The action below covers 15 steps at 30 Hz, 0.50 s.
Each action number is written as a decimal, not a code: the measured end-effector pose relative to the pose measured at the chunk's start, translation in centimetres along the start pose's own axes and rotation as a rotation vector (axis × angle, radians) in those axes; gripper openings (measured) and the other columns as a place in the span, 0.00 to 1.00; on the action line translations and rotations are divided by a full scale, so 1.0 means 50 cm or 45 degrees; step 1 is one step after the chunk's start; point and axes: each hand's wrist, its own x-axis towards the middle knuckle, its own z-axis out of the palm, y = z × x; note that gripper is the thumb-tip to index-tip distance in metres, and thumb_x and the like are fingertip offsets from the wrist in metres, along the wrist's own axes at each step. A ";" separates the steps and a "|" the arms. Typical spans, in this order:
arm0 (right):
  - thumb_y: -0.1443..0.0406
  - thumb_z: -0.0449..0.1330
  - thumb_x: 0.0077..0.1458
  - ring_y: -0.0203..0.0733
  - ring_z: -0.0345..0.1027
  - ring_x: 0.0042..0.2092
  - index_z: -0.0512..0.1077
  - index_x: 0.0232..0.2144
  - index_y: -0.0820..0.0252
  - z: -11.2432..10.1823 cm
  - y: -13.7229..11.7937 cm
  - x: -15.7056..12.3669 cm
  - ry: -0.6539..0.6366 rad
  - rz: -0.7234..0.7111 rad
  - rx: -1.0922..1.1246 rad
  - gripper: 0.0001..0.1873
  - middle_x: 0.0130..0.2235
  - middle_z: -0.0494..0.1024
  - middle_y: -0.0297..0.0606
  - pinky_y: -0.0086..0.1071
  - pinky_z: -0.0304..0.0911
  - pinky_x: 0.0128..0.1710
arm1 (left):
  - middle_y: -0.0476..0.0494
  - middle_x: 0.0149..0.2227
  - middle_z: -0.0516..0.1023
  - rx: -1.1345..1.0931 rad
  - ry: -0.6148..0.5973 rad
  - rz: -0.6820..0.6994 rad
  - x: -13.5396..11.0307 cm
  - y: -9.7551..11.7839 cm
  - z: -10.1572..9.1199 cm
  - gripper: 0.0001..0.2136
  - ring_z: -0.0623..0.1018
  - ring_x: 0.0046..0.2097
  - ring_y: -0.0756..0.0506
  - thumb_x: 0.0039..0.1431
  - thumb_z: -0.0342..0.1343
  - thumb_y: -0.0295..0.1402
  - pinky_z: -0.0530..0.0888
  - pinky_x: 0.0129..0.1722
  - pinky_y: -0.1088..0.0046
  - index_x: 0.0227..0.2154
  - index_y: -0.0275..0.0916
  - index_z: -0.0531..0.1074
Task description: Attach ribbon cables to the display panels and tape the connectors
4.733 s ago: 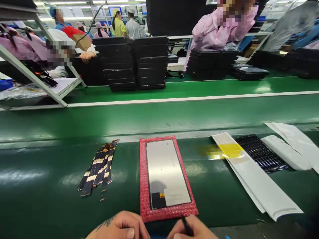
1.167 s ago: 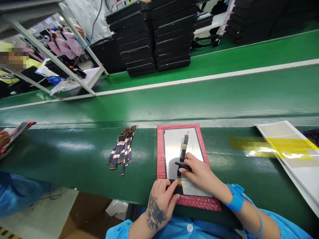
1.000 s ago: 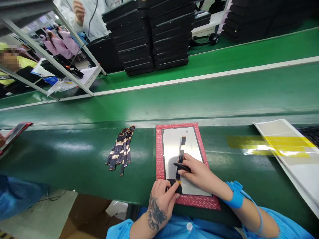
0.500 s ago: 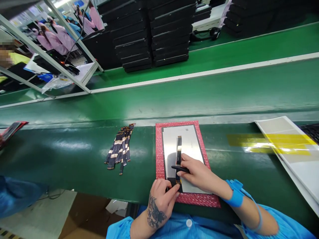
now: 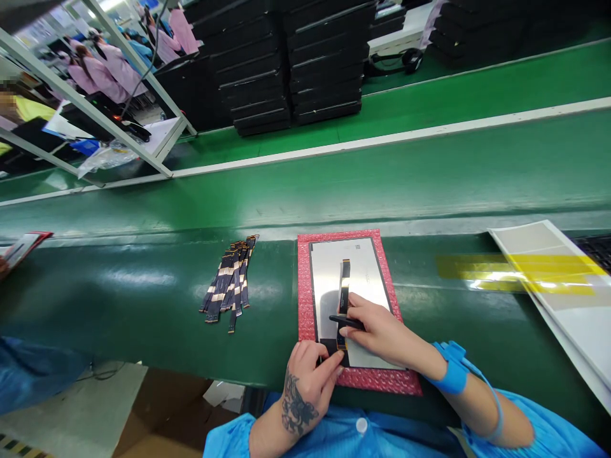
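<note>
A flat display panel (image 5: pixel 375 280) with a silvery back lies on a sheet of pink bubble wrap (image 5: pixel 304 280) before me. Along it runs a dark flex cable (image 5: pixel 344 296) with a pale band, its far end raised slightly over the panel. My right hand (image 5: pixel 377 323) pinches this cable near its middle and also holds a slim black pen-like tool (image 5: pixel 344 321) pointing left. At the panel's near edge, my left hand (image 5: pixel 308 378) has thumb and forefinger closed at the cable's lower end, by a black strip. The exact contact there is partly hidden by the fingers.
A fanned pile of flex cables (image 5: pixel 229 283) lies left on the green bench. White sheets (image 5: pixel 558 305) with yellow tape (image 5: pixel 520 273) are at right. Black trays (image 5: pixel 327 63) stand stacked at the back, beside a metal frame (image 5: pixel 128 137). Another person's hand (image 5: pixel 4 267) is at far left.
The cable's far end has shifted slightly to the right. Both my hands stay almost in place. At far left, the other person's red-edged item has tilted and looks lighter.
</note>
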 end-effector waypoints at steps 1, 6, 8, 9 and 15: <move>0.73 0.59 0.54 0.41 0.63 0.36 0.69 0.25 0.61 0.000 0.000 0.000 -0.002 -0.001 0.000 0.07 0.34 0.65 0.36 0.31 0.58 0.34 | 0.45 0.31 0.67 -0.007 0.008 -0.002 -0.001 0.000 0.001 0.10 0.65 0.35 0.49 0.63 0.49 0.28 0.63 0.33 0.74 0.42 0.37 0.73; 0.72 0.58 0.55 0.41 0.64 0.36 0.69 0.26 0.62 0.003 0.001 -0.001 -0.012 0.029 -0.034 0.06 0.35 0.65 0.37 0.32 0.58 0.34 | 0.44 0.32 0.67 -0.029 -0.008 0.001 -0.005 0.001 0.003 0.10 0.65 0.35 0.49 0.63 0.49 0.28 0.62 0.33 0.73 0.43 0.37 0.72; 0.72 0.58 0.55 0.41 0.64 0.36 0.69 0.26 0.62 0.003 0.001 -0.001 -0.015 0.032 -0.044 0.06 0.35 0.65 0.37 0.32 0.58 0.34 | 0.44 0.32 0.67 -0.030 -0.001 0.006 -0.004 0.001 0.002 0.10 0.64 0.35 0.49 0.62 0.49 0.28 0.62 0.33 0.73 0.43 0.37 0.72; 0.72 0.58 0.55 0.41 0.64 0.36 0.69 0.26 0.62 0.003 0.001 -0.001 -0.015 0.033 -0.048 0.07 0.35 0.65 0.37 0.32 0.58 0.34 | 0.44 0.32 0.67 -0.030 0.005 0.009 -0.003 0.001 0.002 0.10 0.64 0.35 0.49 0.62 0.49 0.27 0.62 0.33 0.74 0.43 0.37 0.72; 0.72 0.58 0.55 0.40 0.64 0.36 0.69 0.25 0.62 0.002 0.001 0.001 -0.020 0.036 -0.060 0.07 0.36 0.66 0.37 0.32 0.58 0.34 | 0.44 0.32 0.67 -0.031 -0.007 0.006 -0.001 0.002 0.000 0.10 0.64 0.35 0.49 0.62 0.49 0.27 0.62 0.33 0.74 0.44 0.37 0.72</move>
